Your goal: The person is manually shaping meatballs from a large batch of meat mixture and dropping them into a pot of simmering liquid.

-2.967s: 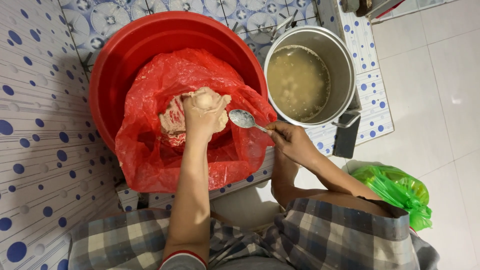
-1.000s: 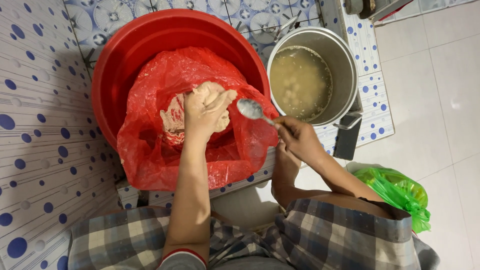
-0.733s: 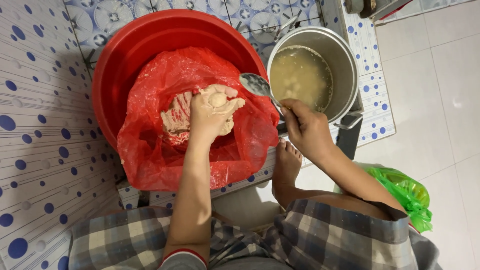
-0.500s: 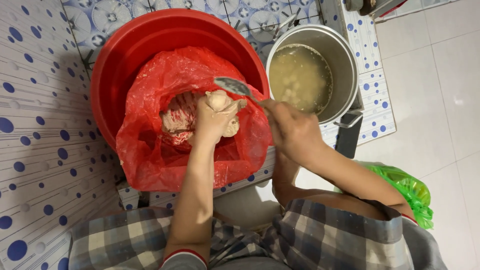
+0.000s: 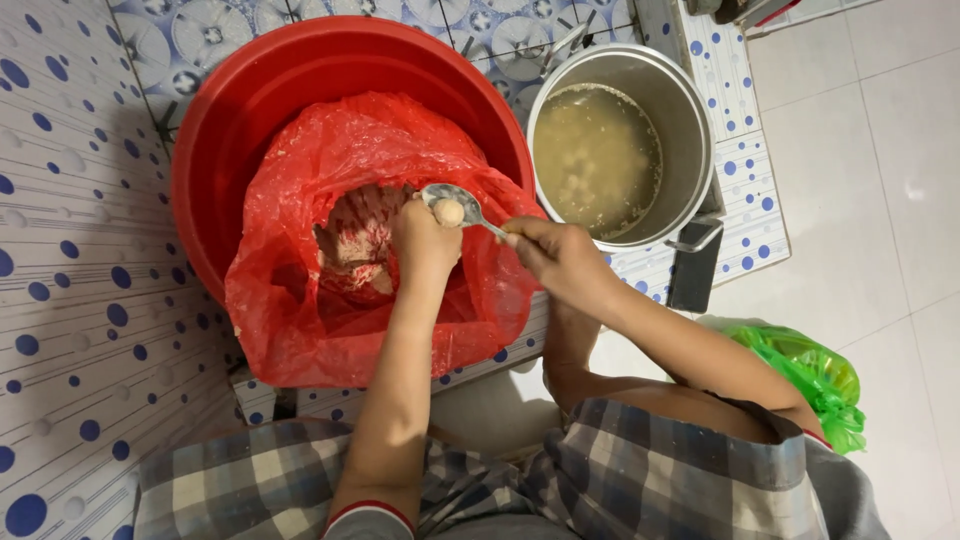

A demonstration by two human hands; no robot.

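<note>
- Our left hand (image 5: 425, 243) is closed around a lump of pale, pinkish meat paste (image 5: 352, 235), squeezing it over the red plastic bag (image 5: 300, 300) that lines the round red plastic basin (image 5: 260, 90).
- Our right hand (image 5: 560, 262) pinches the handle of a metal spoon (image 5: 452, 205), whose bowl rests on top of the left fist.
- A small pale ball of paste (image 5: 448, 211) sits in the spoon bowl, just at the fist's upper opening.
- We judge this to be the scooping step: a ball is pressed out and taken up on the spoon.
- The tall steel pot of cloudy broth (image 5: 600, 150) stands just beside the basin, to the right.
- We reckon the next move calls for a level spoon carried across to the pot, tipped low over the liquid to avoid splashing.
</note>
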